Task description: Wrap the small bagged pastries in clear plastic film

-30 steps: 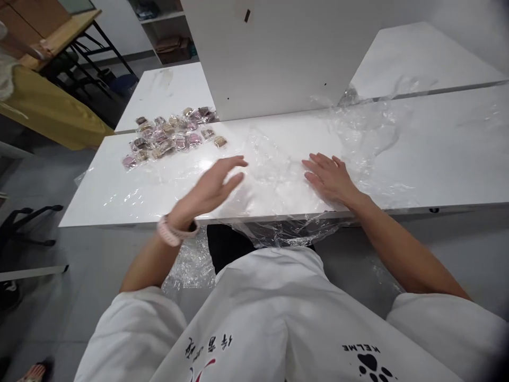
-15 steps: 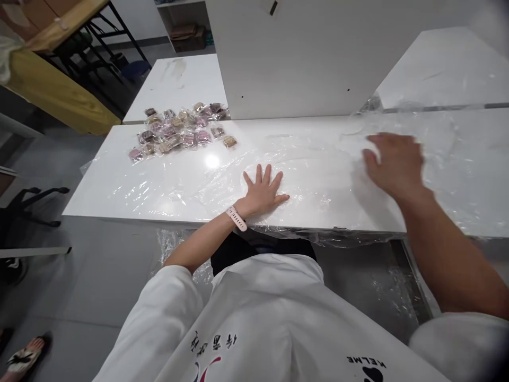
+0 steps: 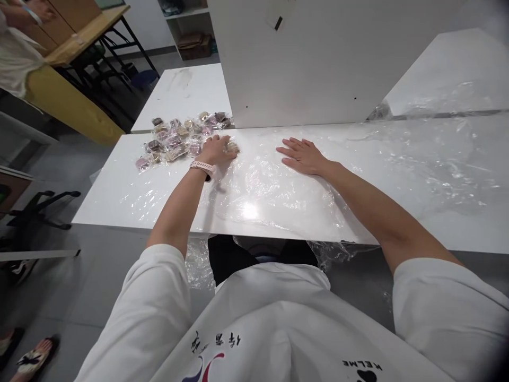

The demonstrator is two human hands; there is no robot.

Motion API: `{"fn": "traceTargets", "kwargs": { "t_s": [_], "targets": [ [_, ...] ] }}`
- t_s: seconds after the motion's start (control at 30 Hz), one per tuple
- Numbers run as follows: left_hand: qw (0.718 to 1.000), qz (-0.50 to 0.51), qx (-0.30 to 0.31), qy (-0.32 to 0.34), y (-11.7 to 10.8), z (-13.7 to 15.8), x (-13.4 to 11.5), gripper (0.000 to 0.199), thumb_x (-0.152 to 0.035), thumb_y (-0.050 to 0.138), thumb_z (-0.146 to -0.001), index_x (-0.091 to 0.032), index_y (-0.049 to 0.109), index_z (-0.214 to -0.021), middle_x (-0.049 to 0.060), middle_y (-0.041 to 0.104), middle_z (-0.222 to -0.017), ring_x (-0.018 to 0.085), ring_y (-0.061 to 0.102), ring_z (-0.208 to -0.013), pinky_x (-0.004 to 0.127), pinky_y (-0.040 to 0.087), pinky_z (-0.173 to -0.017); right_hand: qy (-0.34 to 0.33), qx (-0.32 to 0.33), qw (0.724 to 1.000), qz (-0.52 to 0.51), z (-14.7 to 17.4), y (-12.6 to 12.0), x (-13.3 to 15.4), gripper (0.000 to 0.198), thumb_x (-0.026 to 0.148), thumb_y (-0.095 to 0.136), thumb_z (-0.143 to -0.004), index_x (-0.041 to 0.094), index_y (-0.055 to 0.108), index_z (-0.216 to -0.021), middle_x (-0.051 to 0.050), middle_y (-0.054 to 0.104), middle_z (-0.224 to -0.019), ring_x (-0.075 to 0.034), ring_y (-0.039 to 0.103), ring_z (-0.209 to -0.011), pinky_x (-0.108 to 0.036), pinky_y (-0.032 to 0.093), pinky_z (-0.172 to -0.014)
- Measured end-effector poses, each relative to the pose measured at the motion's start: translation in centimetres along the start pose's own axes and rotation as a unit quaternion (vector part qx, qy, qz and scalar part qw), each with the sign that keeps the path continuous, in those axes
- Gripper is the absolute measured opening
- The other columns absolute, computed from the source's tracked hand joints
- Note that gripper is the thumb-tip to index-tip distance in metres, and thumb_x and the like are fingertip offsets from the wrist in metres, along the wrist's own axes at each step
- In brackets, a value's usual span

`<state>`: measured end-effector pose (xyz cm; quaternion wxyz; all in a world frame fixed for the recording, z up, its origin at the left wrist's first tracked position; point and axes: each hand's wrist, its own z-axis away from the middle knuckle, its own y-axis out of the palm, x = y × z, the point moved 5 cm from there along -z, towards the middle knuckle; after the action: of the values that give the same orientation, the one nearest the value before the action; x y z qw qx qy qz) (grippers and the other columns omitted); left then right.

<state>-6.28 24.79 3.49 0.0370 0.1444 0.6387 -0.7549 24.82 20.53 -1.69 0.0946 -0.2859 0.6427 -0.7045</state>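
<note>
My left hand point(image 3: 217, 150), with a pink-banded watch point(image 3: 202, 167) on its wrist, reaches to the right edge of a cluster of small wrapped packets point(image 3: 174, 140). Its fingers are apart, and one tan packet point(image 3: 232, 146) lies by the thumb and fingertips, partly covered. Pink, brown and tan pieces show through the clear wrappers. On the white table to the right, my right hand point(image 3: 303, 156) rests flat with fingers stretched out, on clear plastic film point(image 3: 274, 185). The film is wrinkled and shiny and spreads across the tabletop.
An upright white panel point(image 3: 306, 63) stands behind the table point(image 3: 103, 196). More film hangs below the front edge point(image 3: 334, 252). At the upper left, a person in yellow trousers point(image 3: 71, 106) stands by a wooden table point(image 3: 91, 34). A chair base point(image 3: 47, 207) is on the left floor.
My left hand has moved from the front middle of the film up and left to the packets. My right hand has come down from the right side onto the film near the middle.
</note>
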Motion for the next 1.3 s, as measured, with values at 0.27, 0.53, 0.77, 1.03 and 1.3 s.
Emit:
{"fn": "traceTargets", "kwargs": {
  "t_s": [0.27, 0.53, 0.77, 1.03, 1.3],
  "targets": [
    [0.999, -0.004, 0.035, 0.0, -1.2, -2.3, -2.2, 0.06, -0.029, 0.079, -0.073, -0.018, 0.061, -0.129, 0.01, 0.067, -0.11, 0.032, 0.058, -0.119, 0.049, 0.045, -0.105, 0.007, -0.012, 0.999, 0.03, -1.6, 0.4, -0.5, 0.065, 0.063, 0.019, -0.102, 0.037, 0.034, -0.159, 0.003, 0.021, -0.171, -0.02, 0.015, -0.158, -0.049, 0.013, -0.127],
    [0.998, 0.001, 0.06, -0.01, -1.8, -4.7, -2.9, 0.066, -0.036, 0.088, -0.064, -0.023, 0.065, -0.124, 0.009, 0.061, -0.137, 0.035, 0.055, -0.129, 0.047, 0.048, -0.104, 0.005, -0.024, 0.999, 0.029, -1.3, 0.2, -0.1, 0.064, 0.062, 0.019, -0.102, 0.035, 0.036, -0.158, 0.002, 0.023, -0.17, -0.022, 0.017, -0.157, -0.049, 0.014, -0.127],
    [0.99, 0.132, 0.032, -0.033, -1.3, -4.4, -2.4, 0.055, -0.027, 0.086, -0.073, -0.016, 0.065, -0.121, 0.008, 0.064, -0.124, 0.028, 0.057, -0.127, 0.044, 0.045, -0.106, 0.009, -0.028, 0.999, 0.021, -1.3, 0.0, -0.1, 0.062, 0.063, 0.021, -0.101, 0.042, 0.036, -0.157, 0.01, 0.025, -0.169, -0.025, 0.019, -0.157, -0.049, 0.015, -0.127],
    [0.934, 0.326, 0.073, 0.124, -3.4, 2.3, -7.5, 0.033, -0.044, 0.078, -0.086, -0.02, 0.065, -0.104, 0.005, 0.066, -0.106, 0.019, 0.06, -0.105, 0.05, 0.051, -0.098, 0.002, -0.039, 0.999, 0.013, -1.5, 0.3, -0.6, 0.06, 0.061, 0.025, -0.103, 0.038, 0.038, -0.157, 0.005, 0.026, -0.169, -0.026, 0.019, -0.156, -0.051, 0.014, -0.126],
    [0.91, 0.152, 0.213, 0.321, 7.6, 11.7, -19.2, 0.028, -0.035, 0.071, -0.082, -0.017, 0.062, -0.101, 0.013, 0.063, -0.111, 0.029, 0.061, -0.102, 0.046, 0.052, -0.083, -0.008, -0.029, 0.999, 0.014, -2.3, 0.7, -0.9, 0.059, 0.056, 0.032, -0.102, 0.033, 0.04, -0.155, 0.0, 0.028, -0.169, -0.028, 0.021, -0.155, -0.056, 0.016, -0.123]
  ]
}}
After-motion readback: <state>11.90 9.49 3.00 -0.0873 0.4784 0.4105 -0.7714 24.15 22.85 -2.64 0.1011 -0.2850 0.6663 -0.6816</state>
